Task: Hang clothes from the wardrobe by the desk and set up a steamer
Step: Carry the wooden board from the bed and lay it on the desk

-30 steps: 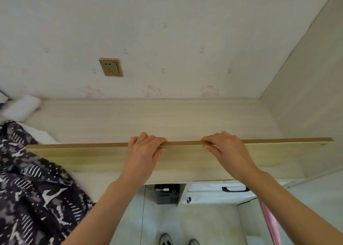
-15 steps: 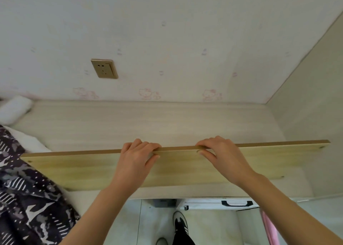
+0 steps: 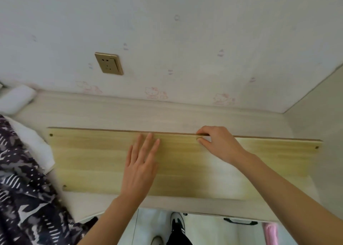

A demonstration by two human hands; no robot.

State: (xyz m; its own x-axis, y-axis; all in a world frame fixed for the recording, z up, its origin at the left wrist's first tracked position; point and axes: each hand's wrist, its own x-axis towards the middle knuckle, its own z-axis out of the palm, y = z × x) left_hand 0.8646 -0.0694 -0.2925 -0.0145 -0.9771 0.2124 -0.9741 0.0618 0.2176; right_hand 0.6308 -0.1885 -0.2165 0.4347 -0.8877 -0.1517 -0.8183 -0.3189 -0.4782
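A long yellowish wooden board (image 3: 92,161) lies nearly flat on the pale desk (image 3: 130,113), its far edge a little off the wall. My left hand (image 3: 142,163) rests flat on the board's middle with straight fingers. My right hand (image 3: 217,142) pinches the board's far edge, thumb on top and fingers curled over the rim. A dark patterned garment (image 3: 24,198) lies over the desk's left end. No steamer or wardrobe is in view.
A brass wall socket (image 3: 109,63) sits above the desk on the left. A white roll (image 3: 15,98) lies at the far left. A side panel (image 3: 319,115) closes the desk on the right. Below the desk are a white case (image 3: 239,224), my shoe (image 3: 177,221) and something pink (image 3: 270,233).
The board has tipped from standing on edge to lying nearly flat on the desk. My left hand let go of its top edge and now lies flat on its face.
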